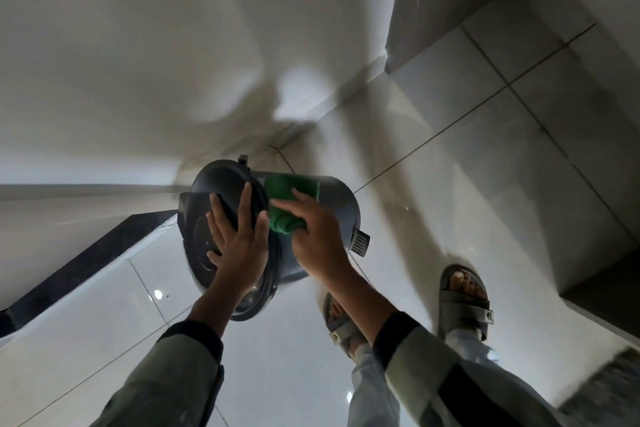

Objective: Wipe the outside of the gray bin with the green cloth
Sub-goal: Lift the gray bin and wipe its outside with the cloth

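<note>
Gripping: right hand [317,239] closed on the green cloth [291,206], pressed to the bin's side.
Steadying: left hand [235,239] spread flat over the lid, fingers open.
Bin: gray bin [337,204] tipped near the wall, above the tiled floor [450,184].
Handling: probably light, smooth, slippery plastic; hold at the rim.
</note>
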